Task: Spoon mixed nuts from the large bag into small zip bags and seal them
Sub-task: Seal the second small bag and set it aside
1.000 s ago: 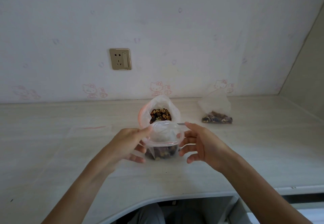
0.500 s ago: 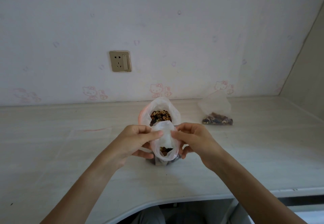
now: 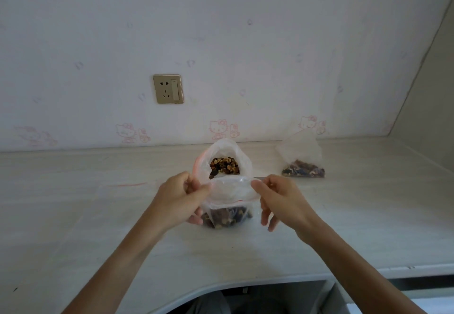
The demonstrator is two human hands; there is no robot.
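Left hand (image 3: 180,199) pinches left end of small zip bag (image 3: 228,205) mouth; bag rests on table (image 3: 73,215), nuts inside; right hand (image 3: 280,200) pinches right end; sealing step likely; next, press strip shut; large bag (image 3: 224,161) open behind.

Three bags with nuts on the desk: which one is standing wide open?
The large bag behind the hands, mouth gaping, nuts visible. The small bag is pinched at both top corners; the far-right bag lies untouched.

bare forearms (image 3: 118,259), no sleeves, bare hands (image 3: 177,200)
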